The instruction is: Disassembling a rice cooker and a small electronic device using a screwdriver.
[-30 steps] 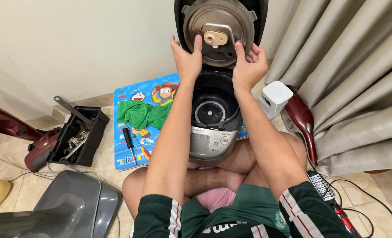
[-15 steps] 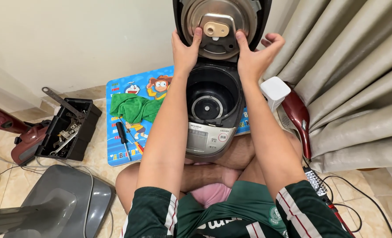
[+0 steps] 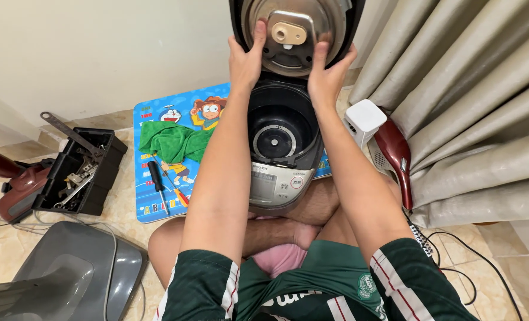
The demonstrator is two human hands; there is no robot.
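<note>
Cooker (image 3: 282, 154): it stands on the floor between the person's legs, on the edge of a picture mat (image 3: 157, 178). Its pot space is bare.
Lid (image 3: 294, 30): it stands open and upright, and its round metal plate (image 3: 321, 27) faces the person.
Left hand (image 3: 246, 59): fingers spread, it presses flat on the left side of the plate, thumb up near the tan knob (image 3: 288, 34). It grips nothing.
Right hand (image 3: 327, 74): also spread, it pushes on the right side of the plate.
Doing it well: I think both hands should push evenly, so the plate does not tip or slip. Fingers should stay off the sharp rim.
Close by: a green cloth (image 3: 172, 141) and a screwdriver (image 3: 157, 184) lie on the mat. A black tool box (image 3: 77, 172) sits to the left, and a white box (image 3: 364, 122) sits to the right.
Hard to see: the top of the lid is cut off. The hands hide the plate's edges, so I cannot tell how it is fixed on.
</note>
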